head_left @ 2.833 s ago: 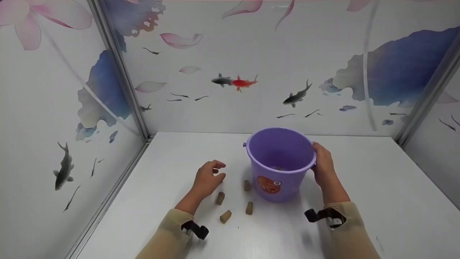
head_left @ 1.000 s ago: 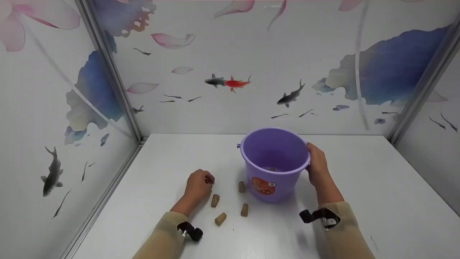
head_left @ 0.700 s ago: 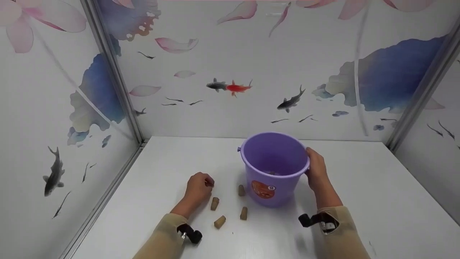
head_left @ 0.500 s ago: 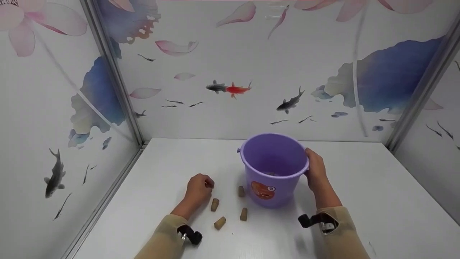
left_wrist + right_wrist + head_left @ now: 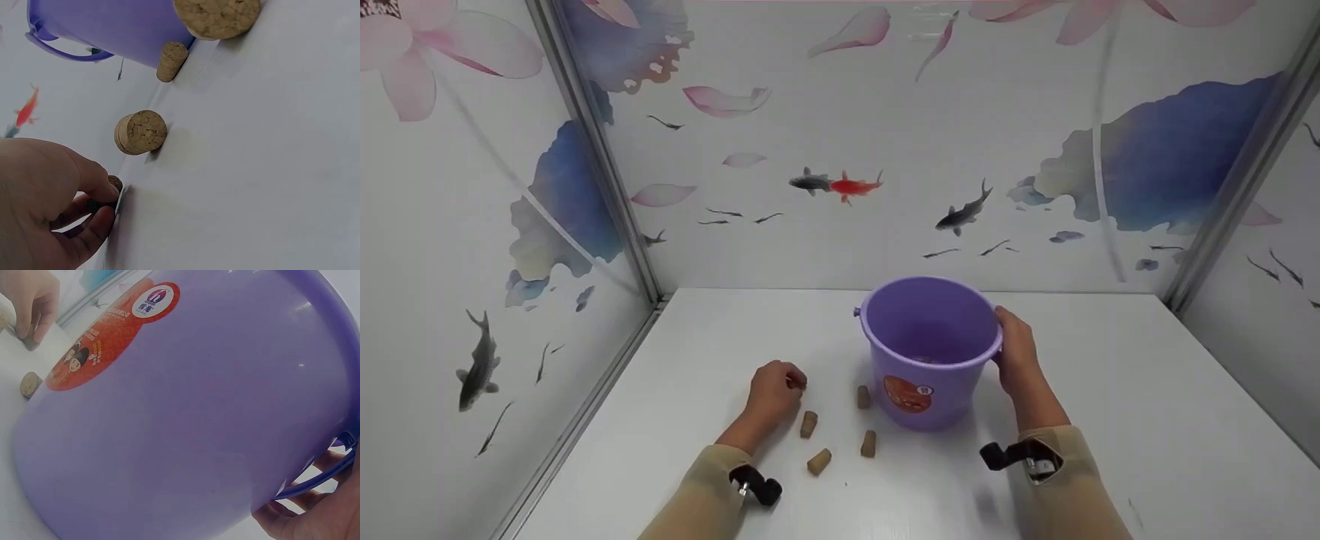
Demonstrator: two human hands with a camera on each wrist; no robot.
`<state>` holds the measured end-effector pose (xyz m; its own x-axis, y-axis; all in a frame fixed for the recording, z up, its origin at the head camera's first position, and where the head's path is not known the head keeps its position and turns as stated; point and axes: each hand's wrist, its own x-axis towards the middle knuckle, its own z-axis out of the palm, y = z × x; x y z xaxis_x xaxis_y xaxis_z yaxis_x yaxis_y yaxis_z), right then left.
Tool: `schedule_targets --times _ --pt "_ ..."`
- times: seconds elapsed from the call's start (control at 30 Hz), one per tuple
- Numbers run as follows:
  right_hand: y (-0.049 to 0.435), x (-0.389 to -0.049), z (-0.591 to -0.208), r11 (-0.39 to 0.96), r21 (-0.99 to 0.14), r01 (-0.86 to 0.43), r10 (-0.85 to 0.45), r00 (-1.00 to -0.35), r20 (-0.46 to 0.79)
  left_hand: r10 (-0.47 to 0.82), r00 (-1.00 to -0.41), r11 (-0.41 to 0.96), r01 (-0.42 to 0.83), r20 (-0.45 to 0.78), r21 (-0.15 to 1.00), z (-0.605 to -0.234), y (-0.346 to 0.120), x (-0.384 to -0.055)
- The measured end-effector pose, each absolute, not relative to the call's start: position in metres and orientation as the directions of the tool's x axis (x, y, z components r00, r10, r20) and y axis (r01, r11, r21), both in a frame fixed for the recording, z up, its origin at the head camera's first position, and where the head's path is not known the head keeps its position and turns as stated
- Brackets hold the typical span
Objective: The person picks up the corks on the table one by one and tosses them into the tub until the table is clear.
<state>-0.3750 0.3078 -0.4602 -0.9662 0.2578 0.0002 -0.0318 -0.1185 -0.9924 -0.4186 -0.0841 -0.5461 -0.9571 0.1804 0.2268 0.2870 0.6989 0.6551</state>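
Note:
My left hand (image 5: 773,391) rests low at the table, left of several loose corks; its thumb and fingers pinch a cork (image 5: 116,182), mostly covered by the fingers in the left wrist view. To its right stands an upright purple bucket (image 5: 956,394) with an orange label. My right hand (image 5: 1021,358) grips the bucket's right side near the rim, fingers by the purple handle (image 5: 315,482). Between left hand and bucket lie a cork (image 5: 863,397) close to the bucket, another cork (image 5: 808,424) near my wrist, and others nearer me. Something small, hard to make out, lies inside the bucket.
The white table (image 5: 720,322) is enclosed by a back wall (image 5: 840,240) and side walls printed with fish and petals. Two more corks, a tilted cork (image 5: 819,462) and an upright-looking cork (image 5: 868,444), sit in front of the bucket.
My left hand, earlier raised with fingers parted, has come down to the table and now pinches a cork. The right hand keeps its grip on the bucket. The head view has shifted slightly.

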Motion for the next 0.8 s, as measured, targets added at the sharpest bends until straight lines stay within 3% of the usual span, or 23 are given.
schedule_targets --times 0.33,0.57,0.8 --pt "0.302 -0.378 -0.461 -0.12 -0.991 -0.055 0.277 -0.961 0.019 0.161 -0.958 0.652 0.285 0.239 0.703 -0.54 -0.088 -0.42" --pt "0.301 -0.38 -0.458 -0.118 -0.991 -0.06 0.262 -0.965 0.027 0.126 -0.977 0.537 0.213 0.173 0.816 -0.518 -0.081 -0.417" --pt "0.307 -0.377 -0.458 -0.115 -0.993 -0.039 0.254 -0.967 0.009 0.152 -0.978 0.506 0.204 0.146 0.838 -0.499 -0.064 -0.413"
